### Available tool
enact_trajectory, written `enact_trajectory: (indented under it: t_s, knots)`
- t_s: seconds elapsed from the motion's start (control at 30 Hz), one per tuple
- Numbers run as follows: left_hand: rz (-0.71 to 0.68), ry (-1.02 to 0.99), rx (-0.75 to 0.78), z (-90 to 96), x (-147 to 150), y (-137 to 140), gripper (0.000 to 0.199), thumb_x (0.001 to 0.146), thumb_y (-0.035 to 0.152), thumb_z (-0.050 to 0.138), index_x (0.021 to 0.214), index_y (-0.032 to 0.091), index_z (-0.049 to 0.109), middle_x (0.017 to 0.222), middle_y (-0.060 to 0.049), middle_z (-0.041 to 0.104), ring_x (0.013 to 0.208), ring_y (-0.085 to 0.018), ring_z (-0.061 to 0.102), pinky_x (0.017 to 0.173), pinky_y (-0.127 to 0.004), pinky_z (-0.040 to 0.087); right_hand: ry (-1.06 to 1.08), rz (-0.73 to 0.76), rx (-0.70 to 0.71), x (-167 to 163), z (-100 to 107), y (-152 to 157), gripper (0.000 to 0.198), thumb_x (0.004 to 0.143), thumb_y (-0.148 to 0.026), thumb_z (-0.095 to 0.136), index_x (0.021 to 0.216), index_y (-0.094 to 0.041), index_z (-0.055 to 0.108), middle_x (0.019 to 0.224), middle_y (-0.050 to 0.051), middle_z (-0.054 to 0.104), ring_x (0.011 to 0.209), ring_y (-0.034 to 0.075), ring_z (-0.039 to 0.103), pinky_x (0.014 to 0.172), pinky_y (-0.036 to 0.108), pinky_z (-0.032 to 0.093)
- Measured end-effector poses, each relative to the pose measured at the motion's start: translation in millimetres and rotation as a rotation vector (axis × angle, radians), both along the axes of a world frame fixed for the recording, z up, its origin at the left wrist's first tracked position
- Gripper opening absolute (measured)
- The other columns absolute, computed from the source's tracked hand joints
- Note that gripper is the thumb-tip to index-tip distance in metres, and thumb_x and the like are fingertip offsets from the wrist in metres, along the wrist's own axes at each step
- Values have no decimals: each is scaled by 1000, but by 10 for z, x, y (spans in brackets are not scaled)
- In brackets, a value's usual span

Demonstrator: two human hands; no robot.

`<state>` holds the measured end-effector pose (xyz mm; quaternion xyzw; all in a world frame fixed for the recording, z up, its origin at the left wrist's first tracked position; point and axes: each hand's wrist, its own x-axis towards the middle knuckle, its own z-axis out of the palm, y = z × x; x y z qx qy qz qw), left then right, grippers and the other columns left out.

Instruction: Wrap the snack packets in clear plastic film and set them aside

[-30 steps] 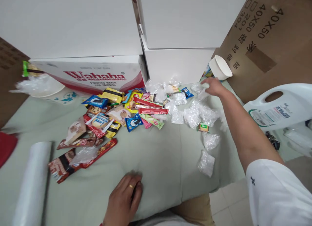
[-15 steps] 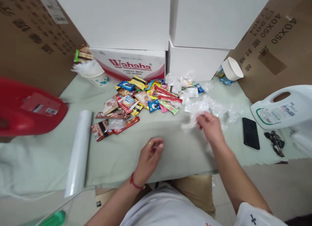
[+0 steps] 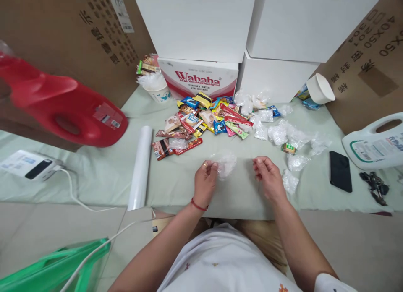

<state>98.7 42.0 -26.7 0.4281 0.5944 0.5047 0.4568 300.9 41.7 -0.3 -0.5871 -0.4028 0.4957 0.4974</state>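
Note:
Between the thumb and fingers of my left hand point(image 3: 206, 181) is a crumpled clear plastic bag point(image 3: 226, 165), lifted over the cloth. My right hand point(image 3: 267, 176) is a short way to the right, apart from the bag, with its fingers curled and pinched; whether anything thin is in them I cannot make out. Several crumpled clear plastic bags point(image 3: 296, 162) lie just right of that hand, with a small green-and-gold packet point(image 3: 288, 148) among them. Beyond both hands is a pile of wrapped snacks point(image 3: 206, 118).
A plastic roll point(image 3: 140, 168) and a red jug point(image 3: 75, 111) are on the left, with a white device point(image 3: 30, 168) and its cable. Stacked white boxes point(image 3: 201, 27) stand behind. On the right are a phone point(image 3: 340, 171), keys point(image 3: 375, 187) and a white jug point(image 3: 376, 143).
My left hand has closed on a clear plastic bag. My right hand has drawn back from the bags at the right, towards me. The view has shifted left.

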Motion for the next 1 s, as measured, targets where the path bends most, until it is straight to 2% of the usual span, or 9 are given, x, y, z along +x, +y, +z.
enact_trajectory:
  t_s: [0.1,0.2,0.3,0.5,0.63,0.7,0.83,0.9,1.0]
  knots:
    - [0,169,84,39,55,-104,30,94,49,57,84,20,61,75,1,63,71,-15,56,70,-26,43,-59,91,73,-406,-8,-128,50,75,-60,79,106,-24,63,98,4,67,89,20,62,65,27,53]
    - [1,209,95,43,62,-171,30,96,48,53,85,21,61,76,0,64,72,-15,57,70,-27,44,-58,89,71,-603,-97,-123,40,74,-52,80,97,-23,65,89,2,67,83,18,62,71,28,52]
    - [46,217,84,42,-26,-166,36,98,50,49,79,22,56,70,2,58,68,-15,52,67,-26,42,88,13,36,-455,-160,-31,32,75,-49,79,85,-22,66,72,-3,60,69,13,55,68,26,47]
    - [-60,223,50,78,-239,-75,39,95,54,50,74,21,56,60,5,43,60,-13,42,60,-25,36,203,185,-150,41,-27,16,41,61,-49,91,81,-20,70,71,-3,59,66,12,51,64,26,47]
    - [0,164,20,122,-293,-67,42,96,56,49,72,22,53,56,6,39,55,-13,39,55,-25,34,44,-31,-42,130,46,-37,44,64,-56,87,81,-21,67,74,-2,58,70,13,51,63,26,48]
    - [6,156,15,156,-266,-103,43,97,57,47,72,22,51,55,6,41,54,-13,40,54,-25,34,-62,-100,39,33,70,-104,43,73,-61,81,81,-22,65,71,-2,55,67,14,49,58,25,46]
    - [-111,278,154,233,-100,-241,45,101,54,45,70,22,50,61,4,49,60,-13,47,60,-25,37,20,174,16,-411,96,-249,50,87,-72,61,92,-23,67,88,4,64,83,19,59,62,27,50]
    - [-194,326,221,262,-20,-316,43,103,51,42,74,22,55,66,2,56,64,-14,52,65,-26,40,85,194,-5,-618,73,-266,50,88,-72,59,92,-22,66,91,3,65,86,19,59,67,28,50]
    - [-230,322,257,281,15,-391,45,106,50,38,80,21,61,75,-2,64,71,-15,59,72,-27,44,122,133,28,-744,15,-227,43,85,-64,69,81,-22,62,75,-2,58,73,15,52,69,27,45]
